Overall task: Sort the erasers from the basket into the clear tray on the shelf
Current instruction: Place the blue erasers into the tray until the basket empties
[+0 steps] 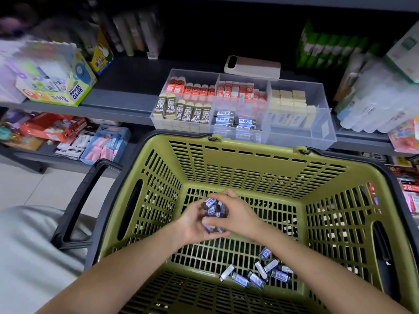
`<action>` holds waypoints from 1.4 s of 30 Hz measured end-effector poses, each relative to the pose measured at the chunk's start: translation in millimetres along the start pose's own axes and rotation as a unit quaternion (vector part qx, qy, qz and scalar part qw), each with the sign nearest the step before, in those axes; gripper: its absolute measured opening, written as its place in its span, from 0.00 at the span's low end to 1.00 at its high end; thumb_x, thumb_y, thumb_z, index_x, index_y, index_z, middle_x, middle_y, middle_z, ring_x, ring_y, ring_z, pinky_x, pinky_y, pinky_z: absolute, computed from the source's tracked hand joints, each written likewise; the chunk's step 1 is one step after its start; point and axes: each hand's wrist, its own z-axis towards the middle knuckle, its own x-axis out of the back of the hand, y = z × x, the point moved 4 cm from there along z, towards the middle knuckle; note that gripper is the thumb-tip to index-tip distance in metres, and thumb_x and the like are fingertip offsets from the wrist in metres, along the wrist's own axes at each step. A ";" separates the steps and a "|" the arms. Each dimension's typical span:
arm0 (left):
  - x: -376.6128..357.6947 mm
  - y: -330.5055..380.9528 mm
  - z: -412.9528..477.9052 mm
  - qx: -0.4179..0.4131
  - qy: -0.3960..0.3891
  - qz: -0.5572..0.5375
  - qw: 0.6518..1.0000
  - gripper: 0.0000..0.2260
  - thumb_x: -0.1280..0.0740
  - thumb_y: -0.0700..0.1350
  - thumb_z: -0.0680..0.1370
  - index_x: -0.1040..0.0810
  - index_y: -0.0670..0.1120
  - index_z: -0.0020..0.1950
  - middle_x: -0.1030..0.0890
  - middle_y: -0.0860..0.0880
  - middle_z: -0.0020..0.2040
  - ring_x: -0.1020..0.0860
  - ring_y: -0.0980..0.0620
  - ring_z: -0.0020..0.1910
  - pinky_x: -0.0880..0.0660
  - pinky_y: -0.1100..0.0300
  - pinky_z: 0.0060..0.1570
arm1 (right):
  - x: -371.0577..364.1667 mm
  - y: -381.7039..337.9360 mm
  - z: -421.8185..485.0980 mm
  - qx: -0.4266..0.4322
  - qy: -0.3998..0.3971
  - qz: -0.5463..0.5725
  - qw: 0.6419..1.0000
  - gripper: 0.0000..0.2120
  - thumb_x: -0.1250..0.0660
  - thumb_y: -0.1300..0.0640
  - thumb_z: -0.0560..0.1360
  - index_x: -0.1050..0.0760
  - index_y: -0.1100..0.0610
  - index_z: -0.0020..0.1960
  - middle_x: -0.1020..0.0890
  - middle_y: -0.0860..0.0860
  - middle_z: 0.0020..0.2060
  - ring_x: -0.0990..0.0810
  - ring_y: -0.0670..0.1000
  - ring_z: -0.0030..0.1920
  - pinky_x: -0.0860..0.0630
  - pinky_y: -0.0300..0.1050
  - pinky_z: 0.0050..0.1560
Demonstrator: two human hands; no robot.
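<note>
Inside the olive-green slatted plastic basket (249,156), the left hand (194,222) and right hand (237,214) curl together around a clump of small blue-and-black wrapped erasers (212,207), loose erasers (260,274) lying nearer, to their right, the clear plastic tray (317,135) beyond them.

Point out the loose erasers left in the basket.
Head view: the small blue-and-black wrapped erasers lie on the olive-green plastic basket floor, near right, beside the right forearm.
</note>
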 end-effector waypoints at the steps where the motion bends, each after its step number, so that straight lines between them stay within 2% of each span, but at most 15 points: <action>1: 0.4 1.2 -1.1 -0.006 0.003 -0.005 1.000 0.19 0.43 0.54 0.80 0.22 0.40 0.55 0.16 0.36 0.43 0.17 0.38 0.40 0.20 0.46 0.37 | 3.6 -0.6 1.0 -0.008 -0.004 0.005 1.000 0.27 0.30 0.47 0.71 0.31 0.50 0.68 0.28 0.49 0.56 0.24 0.45 0.50 0.25 0.40 0.55; 3: -1.6 4.3 -3.8 -0.020 0.002 0.005 1.000 0.18 0.41 0.52 0.79 0.21 0.39 0.53 0.16 0.37 0.42 0.16 0.40 0.38 0.20 0.50 0.35 | 11.9 0.8 2.2 -0.025 -0.009 0.037 0.999 0.21 0.33 0.52 0.75 0.29 0.53 0.67 0.25 0.49 0.55 0.22 0.45 0.46 0.22 0.38 0.49; 5: -8.5 7.1 -8.5 -0.029 -0.019 0.029 0.999 0.16 0.35 0.51 0.75 0.19 0.39 0.48 0.16 0.39 0.42 0.17 0.42 0.37 0.20 0.53 0.34 | 18.4 4.0 1.2 -0.039 -0.008 0.072 0.997 0.16 0.33 0.61 0.75 0.25 0.55 0.62 0.22 0.47 0.50 0.21 0.42 0.39 0.22 0.36 0.43; 8: -17.2 9.5 -16.2 -0.041 -0.039 0.059 0.997 0.16 0.30 0.50 0.70 0.19 0.38 0.48 0.18 0.39 0.41 0.19 0.44 0.35 0.21 0.58 0.31 | 26.4 6.2 -2.2 -0.046 0.022 0.063 0.997 0.14 0.33 0.67 0.72 0.23 0.56 0.56 0.22 0.47 0.43 0.24 0.41 0.38 0.23 0.36 0.43; 14: -29.2 14.5 -30.8 -0.036 -0.048 0.049 0.997 0.12 0.33 0.49 0.74 0.22 0.39 0.48 0.19 0.39 0.39 0.20 0.46 0.30 0.26 0.64 0.22 | 49.9 -7.7 -11.9 -0.049 0.031 0.116 0.992 0.07 0.33 0.67 0.74 0.24 0.57 0.48 0.22 0.50 0.39 0.24 0.46 0.34 0.22 0.38 0.40; 17: -36.9 20.3 -38.2 -0.031 -0.071 0.085 0.993 0.12 0.33 0.49 0.73 0.22 0.40 0.45 0.21 0.42 0.38 0.21 0.47 0.32 0.28 0.65 0.19 | 66.4 -25.5 -19.3 -0.037 0.027 0.144 0.989 0.05 0.37 0.66 0.77 0.28 0.58 0.50 0.23 0.53 0.44 0.24 0.50 0.44 0.22 0.46 0.49; 19: -44.7 24.2 -46.5 -0.030 -0.099 0.115 0.988 0.11 0.32 0.49 0.70 0.21 0.40 0.42 0.22 0.43 0.37 0.21 0.48 0.31 0.29 0.66 0.17 | 76.0 -40.8 -26.5 -0.032 0.010 0.215 0.976 0.04 0.41 0.66 0.79 0.33 0.59 0.51 0.23 0.57 0.47 0.22 0.51 0.48 0.20 0.47 0.49; 22: -56.2 32.3 -65.5 -0.042 -0.144 0.167 0.975 0.10 0.32 0.48 0.70 0.18 0.41 0.38 0.21 0.44 0.35 0.21 0.49 0.30 0.31 0.66 0.17 | 101.6 -66.1 -36.2 -0.005 0.030 0.322 0.946 0.03 0.43 0.65 0.80 0.34 0.59 0.52 0.21 0.57 0.41 0.19 0.54 0.40 0.18 0.45 0.38; 24: -63.1 38.6 -81.6 -0.048 -0.176 0.175 0.968 0.10 0.32 0.48 0.71 0.19 0.41 0.38 0.21 0.44 0.36 0.21 0.50 0.31 0.31 0.66 0.16 | 125.3 -78.9 -38.5 0.020 0.076 0.324 0.943 0.06 0.41 0.65 0.79 0.32 0.58 0.55 0.21 0.56 0.37 0.22 0.54 0.33 0.21 0.42 0.35; 28: -79.4 55.0 -114.4 -0.087 -0.223 0.164 0.957 0.11 0.33 0.49 0.72 0.19 0.41 0.38 0.22 0.44 0.37 0.22 0.50 0.32 0.33 0.68 0.16 | 170.3 -93.3 -30.3 0.042 0.182 0.292 0.938 0.08 0.34 0.67 0.74 0.28 0.57 0.49 0.21 0.50 0.31 0.25 0.44 0.28 0.28 0.34 0.33; 32: -96.5 74.5 -143.2 -0.138 -0.267 0.152 0.941 0.10 0.31 0.49 0.73 0.19 0.42 0.39 0.23 0.45 0.36 0.23 0.52 0.31 0.33 0.69 0.16 | 204.0 -98.4 -8.3 0.042 0.284 0.146 0.947 0.03 0.30 0.63 0.72 0.20 0.55 0.42 0.21 0.46 0.32 0.27 0.36 0.29 0.31 0.29 0.33; 34: -103.5 85.9 -154.9 -0.157 -0.290 0.126 0.936 0.11 0.28 0.49 0.69 0.19 0.41 0.39 0.23 0.44 0.36 0.24 0.51 0.30 0.32 0.68 0.16 | 212.1 -98.1 7.1 0.023 0.314 0.065 0.947 0.01 0.28 0.59 0.71 0.19 0.57 0.42 0.22 0.44 0.31 0.27 0.38 0.30 0.31 0.34 0.35; 36: -110.5 98.4 -164.2 -0.181 -0.303 0.093 0.931 0.13 0.23 0.47 0.66 0.20 0.40 0.41 0.22 0.43 0.36 0.23 0.50 0.30 0.32 0.67 0.16 | 213.2 -97.6 22.1 -0.009 0.331 -0.011 0.944 0.07 0.26 0.56 0.69 0.24 0.54 0.39 0.23 0.46 0.31 0.26 0.45 0.33 0.31 0.39 0.37; 39: -116.9 118.9 -172.7 -0.236 -0.275 0.067 0.930 0.12 0.31 0.48 0.71 0.25 0.40 0.45 0.21 0.44 0.35 0.22 0.50 0.30 0.32 0.68 0.16 | 205.6 -101.4 35.5 -0.045 0.349 -0.115 0.929 0.10 0.25 0.53 0.68 0.27 0.52 0.37 0.22 0.46 0.33 0.23 0.49 0.39 0.35 0.41 0.36; 42: -122.0 136.2 -178.8 -0.278 -0.260 0.055 0.923 0.12 0.34 0.49 0.71 0.25 0.41 0.47 0.22 0.45 0.35 0.22 0.51 0.30 0.33 0.68 0.16 | 197.9 -100.2 41.7 -0.061 0.361 -0.198 0.909 0.07 0.27 0.50 0.69 0.23 0.52 0.39 0.18 0.48 0.39 0.21 0.52 0.45 0.34 0.43 0.39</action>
